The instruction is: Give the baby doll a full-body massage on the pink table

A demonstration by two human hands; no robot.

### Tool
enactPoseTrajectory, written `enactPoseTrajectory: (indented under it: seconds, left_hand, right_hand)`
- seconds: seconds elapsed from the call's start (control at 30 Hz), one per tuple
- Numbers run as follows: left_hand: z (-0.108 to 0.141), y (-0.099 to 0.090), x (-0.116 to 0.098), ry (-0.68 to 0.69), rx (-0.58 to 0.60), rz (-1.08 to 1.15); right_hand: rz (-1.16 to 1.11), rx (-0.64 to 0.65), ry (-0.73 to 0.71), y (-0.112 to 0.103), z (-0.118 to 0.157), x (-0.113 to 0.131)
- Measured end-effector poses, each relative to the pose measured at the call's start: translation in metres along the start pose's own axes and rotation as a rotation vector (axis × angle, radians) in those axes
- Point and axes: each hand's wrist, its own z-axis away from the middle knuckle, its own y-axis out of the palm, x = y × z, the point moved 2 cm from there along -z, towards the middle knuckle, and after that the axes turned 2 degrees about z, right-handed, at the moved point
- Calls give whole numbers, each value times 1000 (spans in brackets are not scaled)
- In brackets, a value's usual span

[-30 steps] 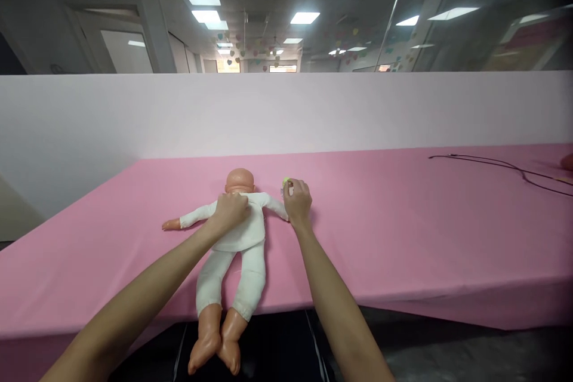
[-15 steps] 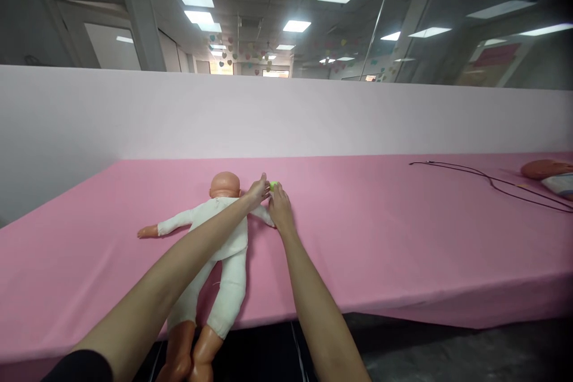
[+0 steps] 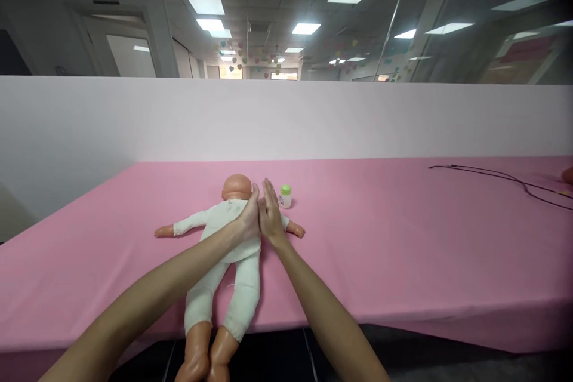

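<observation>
A baby doll (image 3: 228,233) with a white cloth body lies on the pink-covered table, arms spread, its legs hanging over the near edge. Its face is out of sight. Over the doll's right-hand side in the picture, my left hand (image 3: 249,215) and my right hand (image 3: 270,215) meet palm to palm near their heels. Fingers on both are stretched out, and I see nothing held between them. Just beyond my right hand stands a small upright bottle (image 3: 285,197) with a green cap and a pale body.
The pink tablecloth (image 3: 380,239) drops over the table's front edge. A thin black cable (image 3: 492,174) runs along the right side, with part of an orange-brown object (image 3: 567,175) at the picture's edge. Behind the table rises a low white wall (image 3: 335,119) topped with glass.
Both hands have come away from the green-capped bottle, which now stands on the table. They have drawn nearer and come together palm to palm over the doll. The view has shifted slightly.
</observation>
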Motion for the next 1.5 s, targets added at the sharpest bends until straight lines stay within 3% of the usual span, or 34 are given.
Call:
enactPoseTrajectory:
  seconds: [0.1,0.2,0.3,0.4,0.47,0.5,0.57,0.67,0.7,0.8,0.9,1.1,1.23,1.37,1.5]
  left_hand:
    - [12,-23,-17,-7,55,83]
    - [13,-37,-25,74,-12,78]
    - [18,-37,-21,28,-19,60]
    - [27,-39,-27,-25,79,104]
    - [32,-51,-40,31,127,66]
    - [33,-61,-46,90,106,-11]
    - [33,-90,-55,226,-44,-274]
    - [32,-136,-46,286,-303,-725]
    - [32,-148,-38,263,-333,-826]
    - [31,-171,-10,204,-269,-956]
    - [27,-178,5,200,-216,-1035]
    - [16,-173,8,178,-214,-1165]
    - [26,-165,1,332,-240,-1279]
    - [42,-166,-15,350,-49,-1227]
    - [49,-172,-27,180,132,-1110]
  right_hand:
    - [17,15,83,4,9,7]
    - [69,132,-106,16,20,25]
    - [74,164,-202,22,23,34]
    - [29,62,-78,14,14,24]
    - [9,14,9,7,8,13]
    - [15,20,36,5,7,8]
    - [66,87,39,6,8,2]
    - [171,224,-26,14,12,-1]
    - [204,257,-39,18,13,-1]
    - [305,299,-24,26,13,-3]
    - [409,279,-8,30,9,-5]
    - [585,338,4,40,-5,-7]
    - [579,373,13,40,-9,-5]
    - [517,358,-80,28,-5,6]
    - [309,533,-42,20,2,20]
